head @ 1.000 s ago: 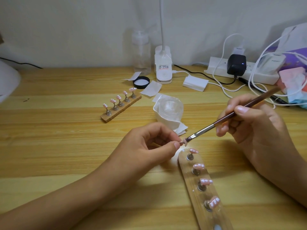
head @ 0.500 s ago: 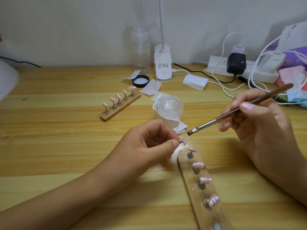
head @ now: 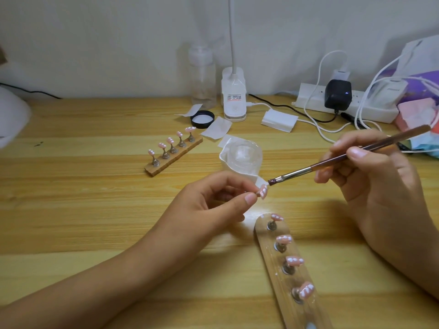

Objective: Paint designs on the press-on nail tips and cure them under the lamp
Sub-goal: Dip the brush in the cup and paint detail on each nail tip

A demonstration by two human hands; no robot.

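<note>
Pink nail tip (head: 263, 191) | pinched, perhaps by its stem, past left grip (head: 209, 205) | right grip (head: 380, 181) clasps brush (head: 297, 173) nearby

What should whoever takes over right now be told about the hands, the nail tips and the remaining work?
Left hand: fingers pinch one pink nail tip with white marks, above the table.
Right hand: holds the brush like a pen, bristles close beside that tip; contact unclear.
Near wooden board: four marked pink tips on stands.
Far board: five more, likewise marked.
Done: white marks on every visible tip.
Left: finish the held tip, probably return it to a board, then cure under the lamp.
</note>
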